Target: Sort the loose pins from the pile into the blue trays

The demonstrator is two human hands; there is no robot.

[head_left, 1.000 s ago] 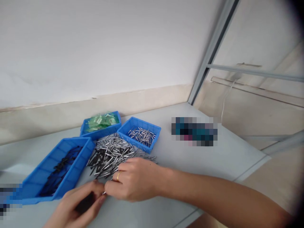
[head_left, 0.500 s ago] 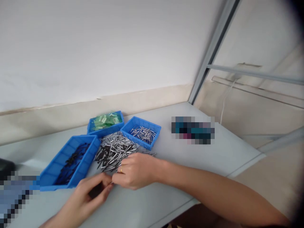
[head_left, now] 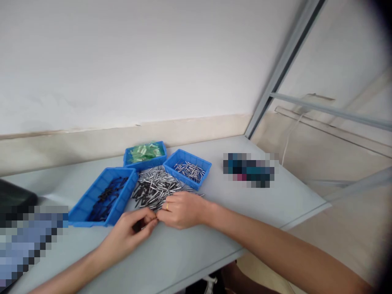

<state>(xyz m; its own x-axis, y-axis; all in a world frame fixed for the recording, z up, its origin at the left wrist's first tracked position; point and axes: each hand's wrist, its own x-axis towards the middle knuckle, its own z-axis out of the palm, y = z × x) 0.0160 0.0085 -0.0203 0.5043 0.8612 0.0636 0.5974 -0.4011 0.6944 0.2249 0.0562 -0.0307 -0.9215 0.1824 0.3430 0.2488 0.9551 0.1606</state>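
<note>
My left hand (head_left: 136, 228) and my right hand (head_left: 182, 210) meet at the fingertips just in front of a loose pile of metal rods (head_left: 157, 183). Both hands are closed in a pinch, and whatever lies between the fingertips is too small and covered to make out. The right hand, with a ring on one finger, hides the near edge of the pile. Dark pieces are mixed in with the shiny rods on the pile's left side.
Around the pile stand a blue bin with black parts (head_left: 75, 215), a blue bin with green packets (head_left: 145, 165) and a blue bin with thin metal pins (head_left: 168, 166). A blurred-out object (head_left: 249, 169) lies at right on the grey table (head_left: 232, 216). A dark object (head_left: 15, 200) sits at left.
The camera view has shifted, so the bins and pile appear farther right. My hands stay together at the fingertips in front of the pile.
</note>
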